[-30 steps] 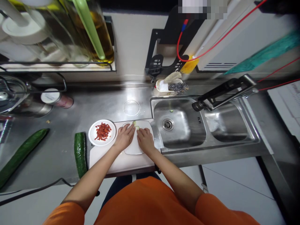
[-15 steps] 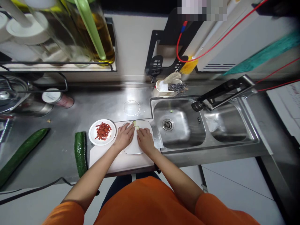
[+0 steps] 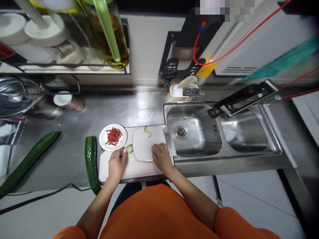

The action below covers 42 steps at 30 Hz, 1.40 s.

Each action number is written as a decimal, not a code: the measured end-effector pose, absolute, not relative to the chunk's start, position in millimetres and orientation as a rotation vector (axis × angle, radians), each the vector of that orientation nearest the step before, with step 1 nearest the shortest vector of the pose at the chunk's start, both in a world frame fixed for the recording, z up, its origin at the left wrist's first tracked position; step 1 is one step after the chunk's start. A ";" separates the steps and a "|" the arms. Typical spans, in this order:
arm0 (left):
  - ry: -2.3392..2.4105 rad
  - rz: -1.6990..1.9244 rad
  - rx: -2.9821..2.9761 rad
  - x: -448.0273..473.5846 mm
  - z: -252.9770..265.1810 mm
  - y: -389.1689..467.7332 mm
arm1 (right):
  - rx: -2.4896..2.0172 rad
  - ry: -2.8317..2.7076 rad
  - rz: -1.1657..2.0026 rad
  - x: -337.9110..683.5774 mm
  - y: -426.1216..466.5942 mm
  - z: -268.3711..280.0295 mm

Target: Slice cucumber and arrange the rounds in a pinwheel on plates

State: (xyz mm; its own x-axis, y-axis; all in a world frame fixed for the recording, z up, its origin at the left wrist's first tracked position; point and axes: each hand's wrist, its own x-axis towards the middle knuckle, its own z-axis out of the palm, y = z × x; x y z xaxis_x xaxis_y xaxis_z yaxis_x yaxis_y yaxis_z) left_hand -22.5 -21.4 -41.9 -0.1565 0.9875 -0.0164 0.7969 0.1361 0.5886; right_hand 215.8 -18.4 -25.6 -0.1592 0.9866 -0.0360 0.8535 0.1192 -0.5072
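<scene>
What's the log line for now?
left hand: near cut cucumber | right hand: over plate edge | slices: S-shape on plate

Left fingers [image 3: 124,157] off cucumber slices [image 3: 149,134], near cut piece [image 3: 129,148]; right fingers [image 3: 157,150] drawn back

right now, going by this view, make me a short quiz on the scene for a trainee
1. True or false: the round white plate of small dried red pieces lies left of the square, dark-rimmed white plate.
2. Which of these is nearest the bare left hand?
a) the black-and-chrome faucet
b) the round pale green slice on the white cutting board
c) the long dark green cucumber at far left
3. How many pale green half-moon slices show on the square plate, beside the bare right hand?

Key: 1 true; 2 b; 3 two
</scene>
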 end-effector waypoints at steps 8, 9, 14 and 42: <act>2.013 0.618 1.672 -13.4 -50.3 -18.0 | -1.775 -2.112 0.644 211.1 -26.7 -21.3; 2.013 0.615 1.668 -12.8 -50.4 -17.5 | -1.773 -2.112 0.638 211.0 -27.1 -21.2; 2.043 0.606 1.578 -10.3 -47.2 -15.5 | -1.771 -2.099 0.623 211.4 -28.4 -21.4; 1.298 0.692 0.322 37.4 -11.3 28.9 | -1.512 -1.331 1.569 208.2 42.9 0.7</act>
